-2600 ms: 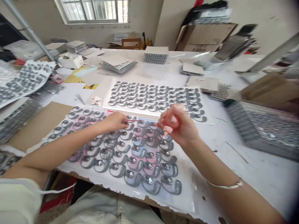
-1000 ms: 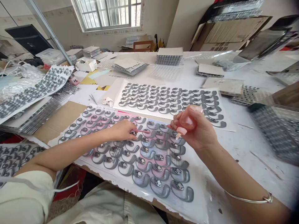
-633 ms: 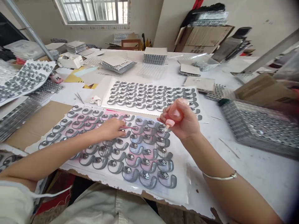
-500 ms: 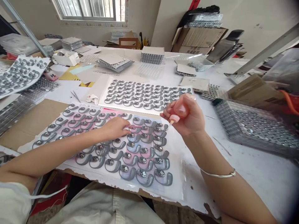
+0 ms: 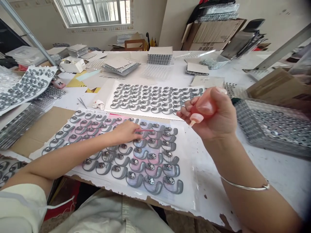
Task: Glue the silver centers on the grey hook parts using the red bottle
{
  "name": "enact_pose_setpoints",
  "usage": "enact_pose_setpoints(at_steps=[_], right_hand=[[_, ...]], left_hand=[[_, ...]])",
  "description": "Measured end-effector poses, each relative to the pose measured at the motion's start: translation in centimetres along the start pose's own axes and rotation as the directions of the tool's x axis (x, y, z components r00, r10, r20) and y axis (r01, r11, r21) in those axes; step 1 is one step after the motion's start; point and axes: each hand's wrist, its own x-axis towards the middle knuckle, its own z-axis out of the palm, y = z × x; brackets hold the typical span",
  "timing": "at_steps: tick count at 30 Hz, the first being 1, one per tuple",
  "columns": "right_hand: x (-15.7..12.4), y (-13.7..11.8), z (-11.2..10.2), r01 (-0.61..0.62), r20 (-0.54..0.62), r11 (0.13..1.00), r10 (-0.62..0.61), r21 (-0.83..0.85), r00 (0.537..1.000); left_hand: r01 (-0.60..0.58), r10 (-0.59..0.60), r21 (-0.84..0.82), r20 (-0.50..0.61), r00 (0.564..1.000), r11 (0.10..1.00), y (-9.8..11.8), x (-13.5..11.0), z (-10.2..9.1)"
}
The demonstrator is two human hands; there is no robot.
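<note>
My right hand [image 5: 215, 113] is wrapped round a pink squeeze bottle [image 5: 206, 106], raised over the right side of the table. Its pale nozzle points down and to the left. Fingers pinched, my left hand [image 5: 128, 132] holds a thin pink stick [image 5: 147, 130] above the middle of the near sheet [image 5: 186, 161]. Rows of grey hook-shaped pieces [image 5: 152, 186] lie on that sheet, each with a round metallic part on it. Whether the stick's tip touches a piece I cannot tell. Behind it lies a second white sheet [image 5: 143, 111] with similar grey pieces.
Tweezers [image 5: 82, 102] and a crumpled tissue [image 5: 98, 104] lie behind the near sheet. A clear tray of small shiny parts [image 5: 279, 126] stands at right, near a cardboard box [image 5: 279, 85]. Card-topped stacks [image 5: 159, 55] stand farther back. Another sheet of pieces [image 5: 26, 85] is at left.
My right hand with the squeeze bottle has moved to the right, away from the left hand. My left hand stays over nearly the same pieces. The view has shifted slightly.
</note>
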Motion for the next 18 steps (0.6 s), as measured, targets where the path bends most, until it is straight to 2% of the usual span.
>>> enact_pose_setpoints(at_steps=[5,12,18], right_hand=[[-0.1,-0.1,0.0,0.015,0.006,1.000,-0.015,-0.005,1.000],[0.1,-0.2,-0.4,0.018,0.010,1.000,-0.018,-0.010,1.000],[0.0,-1.7,-0.6,-0.005,-0.016,1.000,0.004,-0.020,1.000]], left_hand=[[0.031,-0.031,-0.008,-0.048,0.998,1.000,-0.4,1.5,0.3],[0.011,-0.013,-0.032,-0.059,0.998,0.999,-0.3,1.9,0.4],[-0.072,0.061,-0.111,-0.096,0.993,0.991,2.1,5.8,0.3]])
